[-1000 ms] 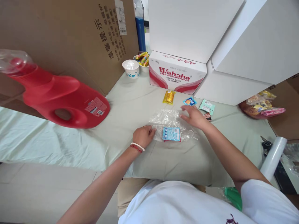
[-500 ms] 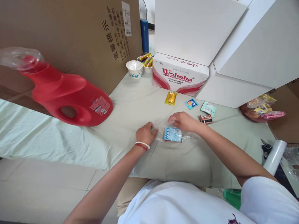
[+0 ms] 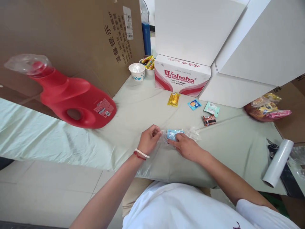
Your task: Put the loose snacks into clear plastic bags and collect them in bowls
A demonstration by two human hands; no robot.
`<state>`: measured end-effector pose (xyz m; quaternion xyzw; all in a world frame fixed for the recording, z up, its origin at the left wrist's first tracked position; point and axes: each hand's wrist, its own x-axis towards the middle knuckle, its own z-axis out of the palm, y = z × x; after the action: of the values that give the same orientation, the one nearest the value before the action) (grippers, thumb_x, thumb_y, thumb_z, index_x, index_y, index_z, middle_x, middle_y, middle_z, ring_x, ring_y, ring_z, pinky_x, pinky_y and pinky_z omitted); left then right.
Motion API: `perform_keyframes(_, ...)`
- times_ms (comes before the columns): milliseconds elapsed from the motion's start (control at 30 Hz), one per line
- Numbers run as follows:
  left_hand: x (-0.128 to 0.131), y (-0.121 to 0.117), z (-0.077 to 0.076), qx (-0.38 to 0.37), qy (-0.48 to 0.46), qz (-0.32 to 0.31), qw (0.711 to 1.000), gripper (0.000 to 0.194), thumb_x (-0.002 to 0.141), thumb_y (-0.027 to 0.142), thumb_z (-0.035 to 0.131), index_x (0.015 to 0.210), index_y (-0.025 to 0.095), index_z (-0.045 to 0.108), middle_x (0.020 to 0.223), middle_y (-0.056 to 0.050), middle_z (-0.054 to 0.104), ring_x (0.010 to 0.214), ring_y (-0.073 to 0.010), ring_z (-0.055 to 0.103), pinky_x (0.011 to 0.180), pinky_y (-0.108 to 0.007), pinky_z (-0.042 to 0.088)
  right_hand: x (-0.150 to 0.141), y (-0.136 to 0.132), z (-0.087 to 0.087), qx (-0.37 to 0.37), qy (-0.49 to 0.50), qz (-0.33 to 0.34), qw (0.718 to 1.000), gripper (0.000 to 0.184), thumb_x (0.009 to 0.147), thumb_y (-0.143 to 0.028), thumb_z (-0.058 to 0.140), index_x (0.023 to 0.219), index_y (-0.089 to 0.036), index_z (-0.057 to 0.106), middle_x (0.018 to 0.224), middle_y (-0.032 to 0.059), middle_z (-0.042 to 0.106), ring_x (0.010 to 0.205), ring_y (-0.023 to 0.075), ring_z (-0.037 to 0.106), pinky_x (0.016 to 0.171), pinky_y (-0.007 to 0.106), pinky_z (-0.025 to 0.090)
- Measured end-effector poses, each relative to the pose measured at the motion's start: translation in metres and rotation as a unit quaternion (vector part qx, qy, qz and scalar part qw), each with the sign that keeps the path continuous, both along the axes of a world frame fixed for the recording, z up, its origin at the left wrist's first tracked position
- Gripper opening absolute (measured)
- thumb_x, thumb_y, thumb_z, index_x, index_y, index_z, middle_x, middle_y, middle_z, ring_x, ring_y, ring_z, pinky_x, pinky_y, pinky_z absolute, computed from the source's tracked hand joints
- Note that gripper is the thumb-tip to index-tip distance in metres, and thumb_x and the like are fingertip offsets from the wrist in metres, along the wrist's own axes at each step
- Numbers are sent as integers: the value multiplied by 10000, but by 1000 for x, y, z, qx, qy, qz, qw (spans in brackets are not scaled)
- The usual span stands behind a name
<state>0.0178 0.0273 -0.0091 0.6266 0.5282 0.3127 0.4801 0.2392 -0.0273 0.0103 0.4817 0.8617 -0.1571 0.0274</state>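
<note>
A light blue snack packet (image 3: pixel 172 134) lies wrapped in clear plastic film (image 3: pixel 193 133) on the pale green cloth (image 3: pixel 133 108). My left hand (image 3: pixel 149 139) pinches the film at the packet's left end. My right hand (image 3: pixel 186 147) rests on the wrapped packet from the near side, fingers pressed down on it. Beyond my hands lie a yellow packet (image 3: pixel 173 99), a small blue packet (image 3: pixel 194 104), a mint-green packet (image 3: pixel 211 109) and a dark brown packet (image 3: pixel 209 120).
A red detergent jug (image 3: pixel 71 98) lies on its side at left against a big cardboard box (image 3: pixel 71 35). A Wahaha carton (image 3: pixel 182 74), white boxes (image 3: pixel 238 47), two cups (image 3: pixel 137 70) stand behind. A film roll (image 3: pixel 277 163) and a snack bag (image 3: pixel 267 109) are at right.
The spread-out film has been folded over the blue packet. My right hand came from the far edge of the film to the near side of the packet; my left hand stayed at the left end.
</note>
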Motion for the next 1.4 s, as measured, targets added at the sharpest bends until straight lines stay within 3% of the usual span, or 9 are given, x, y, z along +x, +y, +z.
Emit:
perform_keyframes(200, 63, -16, 6, 79, 174, -109, 976, 258, 968, 187, 463, 879, 195, 705, 999, -71, 701, 956, -182, 664, 862, -298, 508, 15, -9, -8, -20, 191, -25, 981, 303, 928, -210, 592, 1201, -220, 723, 1142, 115, 633, 1055, 267, 562, 962, 402, 486)
perform_keyframes(433, 83, -25, 3, 122, 379, -132, 908, 323, 1015, 245, 427, 944, 253, 742, 1009, -94, 676, 1046, -256, 600, 809, -354, 465, 55, 3, -33, 124, 132, -396, 900, 487, 881, -432, 684, 1318, -218, 651, 1267, 169, 584, 1180, 346, 533, 965, 478, 489)
perform_keyframes(533, 84, -22, 3, 143, 373, -47, 916, 200, 927, 295, 608, 1090, 240, 709, 1158, -122, 655, 1182, -306, 540, 956, -433, 442, 64, 8, -37, 102, 94, -387, 912, 388, 827, -370, 737, 1179, -213, 691, 1441, 176, 502, 1302, 381, 453, 1019, 508, 442)
perform_keyframes(633, 84, -15, 1, 96, 365, 32, 925, 611, 811, 387, 745, 1355, 193, 547, 1359, -176, 578, 1295, -351, 494, 1029, -474, 420, 61, 6, -29, 52, 125, -360, 923, 159, 914, -276, 587, 1039, -212, 662, 1135, 112, 675, 1056, 280, 602, 910, 390, 472)
perform_keyframes(867, 83, -18, 1, 71, 345, -7, 936, 376, 861, 362, 634, 1176, 186, 529, 1092, -134, 672, 1078, -317, 626, 916, -423, 482, 9, -4, -15, 27, 227, -281, 932, 191, 898, -180, 462, 999, -217, 619, 1033, 93, 659, 960, 243, 619, 856, 333, 477)
perform_keyframes(967, 83, -37, -3, 204, 295, -22, 933, 315, 896, 284, 541, 1192, 175, 535, 1110, -164, 641, 1119, -325, 594, 983, -458, 470, 1, -9, -22, -46, 384, -301, 872, 223, 915, -210, 462, 1073, -208, 619, 1065, 85, 677, 1010, 232, 624, 930, 348, 489)
perform_keyframes(1133, 91, -61, -19, 290, 119, -107, 944, 559, 848, 253, 547, 1387, 193, 411, 1180, -148, 614, 1159, -320, 580, 1041, -530, 471, 8, -25, -49, -153, 627, -329, 689, 407, 965, -543, 538, 1179, -207, 620, 1096, 48, 707, 1033, 218, 634, 947, 358, 514)
perform_keyframes(1267, 94, -64, -21, 248, -3, -136, 959, 591, 886, 233, 537, 1445, 208, 346, 1145, -112, 593, 1073, -249, 620, 926, -429, 572, 27, -36, -63, -100, 630, -395, 662, 408, 900, -560, 629, 1119, -216, 635, 1105, 44, 719, 1035, 224, 633, 1003, 392, 495)
perform_keyframes(1400, 57, -60, -22, 239, 59, -101, 964, 431, 926, 314, 559, 1340, 224, 478, 1178, -119, 606, 964, -233, 665, 820, -396, 606, 123, -42, -40, 42, 554, -526, 644, 444, 854, -518, 658, 1188, -236, 577, 1021, 56, 710, 915, 219, 662, 845, 353, 560)
